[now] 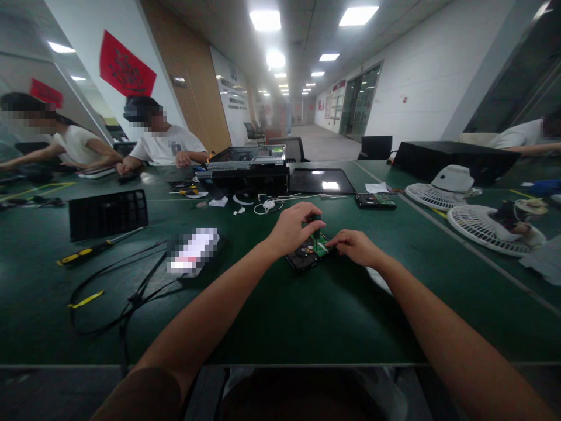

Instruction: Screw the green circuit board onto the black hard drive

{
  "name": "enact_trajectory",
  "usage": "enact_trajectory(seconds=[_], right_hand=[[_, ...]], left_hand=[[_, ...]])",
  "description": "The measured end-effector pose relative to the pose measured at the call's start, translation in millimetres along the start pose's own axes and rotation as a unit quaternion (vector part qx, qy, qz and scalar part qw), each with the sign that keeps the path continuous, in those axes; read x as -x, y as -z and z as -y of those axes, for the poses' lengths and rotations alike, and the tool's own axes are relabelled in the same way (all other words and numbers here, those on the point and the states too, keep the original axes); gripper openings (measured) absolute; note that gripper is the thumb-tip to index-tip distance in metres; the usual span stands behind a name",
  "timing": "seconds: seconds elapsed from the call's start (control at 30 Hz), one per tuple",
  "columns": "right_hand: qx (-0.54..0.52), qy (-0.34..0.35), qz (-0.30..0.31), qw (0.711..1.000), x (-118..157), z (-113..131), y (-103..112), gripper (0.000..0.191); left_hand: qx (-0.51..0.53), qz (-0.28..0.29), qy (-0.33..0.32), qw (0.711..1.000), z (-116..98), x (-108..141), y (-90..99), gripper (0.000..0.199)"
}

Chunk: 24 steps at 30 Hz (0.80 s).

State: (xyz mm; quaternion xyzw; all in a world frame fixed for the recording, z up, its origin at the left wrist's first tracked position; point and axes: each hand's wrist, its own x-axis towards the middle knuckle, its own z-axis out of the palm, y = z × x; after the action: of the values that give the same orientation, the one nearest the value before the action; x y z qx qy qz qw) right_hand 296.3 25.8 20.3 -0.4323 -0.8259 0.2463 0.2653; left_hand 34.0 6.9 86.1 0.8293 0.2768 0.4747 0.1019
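Observation:
A hard drive with a green circuit board lies on the green table in front of me. My left hand is closed around the dark handle of a small screwdriver, which stands nearly upright with its lower end at the board. From the right, my right hand grips the edge of the same drive, its index finger on the board and the other fingers curled. The screwdriver's tip is too small to make out. Beyond my hands lies a second hard drive, also with a green board.
An opened computer case and a dark flat panel stand at the back. To the left are a phone, black cables and a yellow-black screwdriver. White fan parts lie right. Other people sit around the table.

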Motion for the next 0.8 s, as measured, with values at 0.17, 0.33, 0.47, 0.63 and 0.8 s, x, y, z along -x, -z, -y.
enact_trajectory(seconds=[0.17,0.33,0.47,0.63,0.8], right_hand=[[0.009,0.008,-0.003,1.000,0,-1,0,0.037],[0.005,0.006,-0.004,1.000,0,-2,0,0.037],[0.001,0.003,0.000,1.000,0,-1,0,0.038],[0.010,0.002,0.007,1.000,1,4,3,0.038],[0.013,0.006,0.007,1.000,1,8,4,0.039]], left_hand=[[-0.059,-0.019,-0.004,0.998,3,0,4.2,0.018],[-0.066,-0.014,-0.031,0.997,11,0,3.8,0.028],[-0.053,-0.014,-0.009,0.998,13,3,0.1,0.031],[-0.002,-0.027,0.048,0.998,6,5,-3.8,0.032],[0.080,-0.031,0.078,0.993,-2,5,-6.9,0.039]])
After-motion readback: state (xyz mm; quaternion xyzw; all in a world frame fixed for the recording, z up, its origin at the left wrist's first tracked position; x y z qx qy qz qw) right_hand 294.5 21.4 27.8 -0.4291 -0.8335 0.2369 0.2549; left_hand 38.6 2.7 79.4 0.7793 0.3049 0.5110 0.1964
